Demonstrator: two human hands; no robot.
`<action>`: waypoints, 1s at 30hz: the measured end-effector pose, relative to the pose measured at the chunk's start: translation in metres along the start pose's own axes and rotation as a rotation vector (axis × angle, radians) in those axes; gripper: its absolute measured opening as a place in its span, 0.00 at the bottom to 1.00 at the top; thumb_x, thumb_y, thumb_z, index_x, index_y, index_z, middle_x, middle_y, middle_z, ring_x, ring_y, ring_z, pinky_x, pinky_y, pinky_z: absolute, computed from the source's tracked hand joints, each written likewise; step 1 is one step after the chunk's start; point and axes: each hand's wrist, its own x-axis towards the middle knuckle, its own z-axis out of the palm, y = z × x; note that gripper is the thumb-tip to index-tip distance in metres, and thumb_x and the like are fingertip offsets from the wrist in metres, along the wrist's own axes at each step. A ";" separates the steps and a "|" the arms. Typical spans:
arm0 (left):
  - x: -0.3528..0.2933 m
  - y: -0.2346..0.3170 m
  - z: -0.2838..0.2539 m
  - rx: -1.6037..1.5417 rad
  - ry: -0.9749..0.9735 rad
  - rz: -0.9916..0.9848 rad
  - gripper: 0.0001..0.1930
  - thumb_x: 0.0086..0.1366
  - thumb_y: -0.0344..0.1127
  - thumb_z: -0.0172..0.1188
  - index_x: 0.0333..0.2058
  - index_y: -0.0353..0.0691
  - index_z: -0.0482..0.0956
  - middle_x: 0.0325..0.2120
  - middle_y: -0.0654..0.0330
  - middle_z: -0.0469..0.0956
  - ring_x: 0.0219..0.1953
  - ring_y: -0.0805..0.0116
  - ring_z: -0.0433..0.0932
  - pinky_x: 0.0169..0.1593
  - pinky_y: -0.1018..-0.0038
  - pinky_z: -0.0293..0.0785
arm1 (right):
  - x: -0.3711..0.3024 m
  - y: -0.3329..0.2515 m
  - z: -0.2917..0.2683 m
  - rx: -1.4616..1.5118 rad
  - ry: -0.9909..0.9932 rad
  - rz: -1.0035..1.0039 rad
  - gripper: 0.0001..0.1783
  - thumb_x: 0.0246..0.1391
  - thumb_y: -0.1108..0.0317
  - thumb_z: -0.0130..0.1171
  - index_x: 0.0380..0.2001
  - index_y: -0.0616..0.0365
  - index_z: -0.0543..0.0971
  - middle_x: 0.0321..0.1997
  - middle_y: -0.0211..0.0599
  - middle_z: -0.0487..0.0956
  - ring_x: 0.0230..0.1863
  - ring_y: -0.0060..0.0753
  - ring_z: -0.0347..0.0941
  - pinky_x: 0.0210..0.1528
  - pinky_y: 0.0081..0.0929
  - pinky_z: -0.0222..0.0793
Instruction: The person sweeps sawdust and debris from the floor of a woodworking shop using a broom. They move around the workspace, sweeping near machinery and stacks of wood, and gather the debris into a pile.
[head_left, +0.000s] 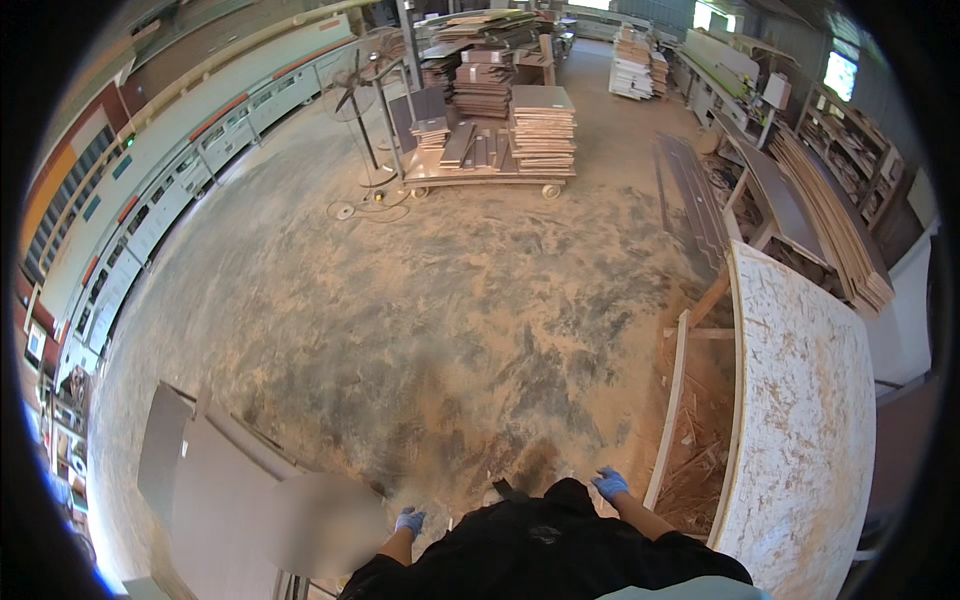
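My left hand [409,521], in a blue glove, hangs at the left of my black-clothed body. It holds nothing I can see, and its fingers look loosely apart. Nearest to it are large brown-grey boards [225,490] leaning at the lower left, partly covered by a blurred round patch. On the other side, my right hand [609,485], also blue-gloved, is held out over the floor with its fingers apart and nothing in them. Beside that arm stands a wooden frame [677,400], next to a table with a scuffed white top [800,400].
Sawdust covers the concrete floor [420,320]. Ahead, a wheeled cart [480,181] carries stacked panels [543,130]; a stand fan [352,100] is beside it. A long machine [190,170] lines the left. Long boards [830,220] lie at the right, with dark strips [690,195] on the floor.
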 end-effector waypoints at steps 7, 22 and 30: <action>0.070 0.155 0.061 0.295 -0.057 0.285 0.20 0.58 0.42 0.48 0.46 0.37 0.69 0.40 0.49 0.73 0.41 0.54 0.72 0.47 0.66 0.66 | 0.105 0.156 0.037 -0.751 -0.127 -0.292 0.20 0.50 0.53 0.46 0.41 0.50 0.76 0.44 0.41 0.75 0.46 0.44 0.70 0.48 0.34 0.65; 0.046 0.447 0.337 0.745 -0.450 0.598 0.22 0.56 0.45 0.50 0.50 0.48 0.67 0.44 0.51 0.72 0.46 0.55 0.72 0.48 0.65 0.67 | 0.280 0.070 -0.191 0.531 0.138 0.011 0.12 0.47 0.63 0.57 0.32 0.60 0.78 0.28 0.35 0.77 0.35 0.28 0.71 0.40 0.24 0.66; 0.098 0.454 0.282 0.310 -0.181 0.241 0.25 0.55 0.45 0.54 0.49 0.38 0.67 0.44 0.49 0.72 0.47 0.58 0.72 0.50 0.70 0.67 | 0.347 -0.024 -0.178 0.159 -0.121 -0.115 0.18 0.45 0.59 0.58 0.37 0.60 0.77 0.36 0.41 0.78 0.40 0.33 0.73 0.45 0.26 0.66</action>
